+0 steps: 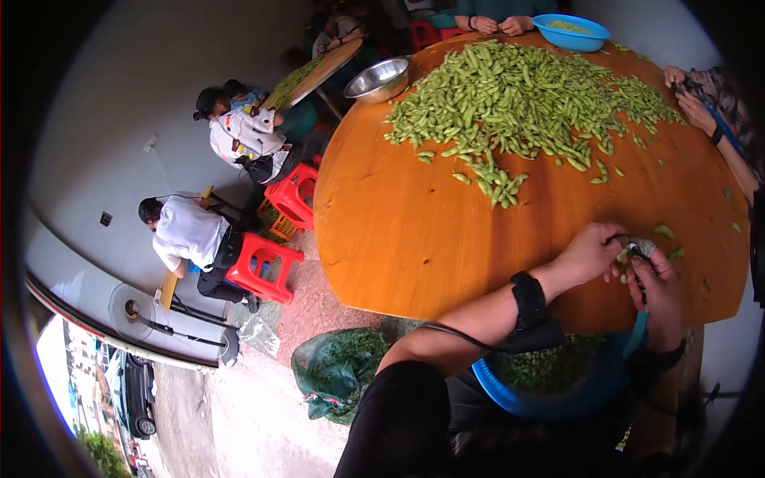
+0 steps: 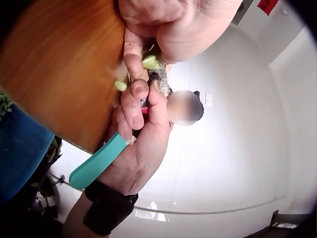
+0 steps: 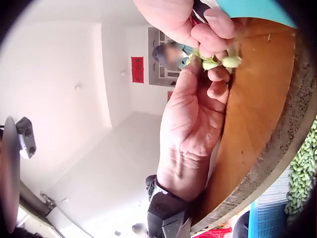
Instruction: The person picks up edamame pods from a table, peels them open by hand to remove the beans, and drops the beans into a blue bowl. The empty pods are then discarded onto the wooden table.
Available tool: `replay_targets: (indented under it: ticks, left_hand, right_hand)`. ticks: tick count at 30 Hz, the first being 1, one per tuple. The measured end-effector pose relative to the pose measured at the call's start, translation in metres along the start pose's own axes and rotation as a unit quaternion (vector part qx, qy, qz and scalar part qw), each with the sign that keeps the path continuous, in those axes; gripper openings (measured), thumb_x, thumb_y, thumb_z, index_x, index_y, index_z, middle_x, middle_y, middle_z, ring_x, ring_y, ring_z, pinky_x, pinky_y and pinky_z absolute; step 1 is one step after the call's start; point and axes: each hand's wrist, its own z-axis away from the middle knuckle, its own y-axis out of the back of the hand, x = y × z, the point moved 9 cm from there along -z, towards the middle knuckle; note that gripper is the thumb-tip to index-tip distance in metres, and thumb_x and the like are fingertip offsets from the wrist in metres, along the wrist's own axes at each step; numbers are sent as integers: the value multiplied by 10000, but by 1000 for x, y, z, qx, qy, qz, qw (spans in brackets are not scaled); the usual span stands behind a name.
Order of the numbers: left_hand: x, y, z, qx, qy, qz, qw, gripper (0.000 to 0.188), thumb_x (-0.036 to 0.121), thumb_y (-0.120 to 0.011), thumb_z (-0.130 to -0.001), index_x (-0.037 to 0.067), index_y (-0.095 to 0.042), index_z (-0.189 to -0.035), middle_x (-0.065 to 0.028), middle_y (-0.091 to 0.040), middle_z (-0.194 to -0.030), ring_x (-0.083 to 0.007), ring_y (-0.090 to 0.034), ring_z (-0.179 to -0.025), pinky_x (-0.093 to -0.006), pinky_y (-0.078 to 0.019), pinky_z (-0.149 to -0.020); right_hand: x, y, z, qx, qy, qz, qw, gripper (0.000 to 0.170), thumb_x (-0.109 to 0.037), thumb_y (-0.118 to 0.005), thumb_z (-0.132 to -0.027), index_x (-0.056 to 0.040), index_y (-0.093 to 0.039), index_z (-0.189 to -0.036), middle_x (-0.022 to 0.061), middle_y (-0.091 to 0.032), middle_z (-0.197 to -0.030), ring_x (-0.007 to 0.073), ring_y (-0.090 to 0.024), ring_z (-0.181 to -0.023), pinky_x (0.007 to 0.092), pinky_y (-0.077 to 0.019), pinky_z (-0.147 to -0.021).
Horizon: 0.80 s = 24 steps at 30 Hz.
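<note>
My left hand (image 1: 588,253) pinches a green pod at the table's near right edge; the left wrist view shows this pod (image 2: 152,62) below the fingers. Facing it, close by, my right hand (image 1: 660,299) curls round a dark tool with a teal handle (image 2: 99,161). The tool's working end is mostly hidden by fingers. In the right wrist view, pale green pieces (image 3: 231,62) lie at the left hand's (image 3: 185,124) fingertips, just under the right hand (image 3: 210,29). A large heap of pods (image 1: 510,95) covers the table's far part.
The wooden table (image 1: 382,239) carries a metal bowl (image 1: 378,80) and a blue bowl (image 1: 570,33) at its far side. Below its near edge is a blue tub (image 1: 510,394) of green matter. A green net sack (image 1: 339,370) lies on the floor. Other people sit around.
</note>
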Motion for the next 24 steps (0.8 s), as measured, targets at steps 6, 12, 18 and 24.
replay_targets:
  ticks: [6, 12, 18, 24]
  left_hand:
    - [-14, 2, 4, -8, 117, 68, 991, 224, 174, -453, -1000, 9, -538, -1125, -64, -628, -843, -118, -602, -623, -228, -504, -525]
    - [-15, 13, 8, 52, 152, 104, 982, 221, 107, -479, -971, -18, -545, -1142, -81, -637, -839, -103, -569, -588, -207, -439, -483]
    - [-11, 9, 9, 19, 146, 118, 982, 211, 16, -440, -932, -33, -577, -1086, -84, -636, -843, -117, -569, -641, -217, -459, -566]
    - [6, -4, 12, 26, 132, 163, 977, 198, 23, -454, -939, -25, -575, -1088, -61, -622, -877, -102, -564, -697, -221, -462, -588]
  right_hand:
    - [-9, -2, 7, 19, -26, -36, 999, 116, -82, -500, -941, -37, -586, -1004, 2, -549, -657, 33, -405, -403, 189, -274, -360]
    - [-1, -1, 10, 20, -78, -83, 993, 158, -76, -516, -944, -54, -606, -1072, -11, -560, -691, 21, -449, -466, 166, -330, -398]
    - [-6, 0, 11, 8, -61, -103, 993, 170, -79, -512, -946, -41, -596, -1088, -12, -556, -699, 28, -457, -474, 173, -336, -410]
    - [-7, 0, 11, 3, -43, -106, 993, 137, -80, -512, -945, -37, -592, -1048, -8, -557, -691, 32, -468, -478, 178, -343, -412]
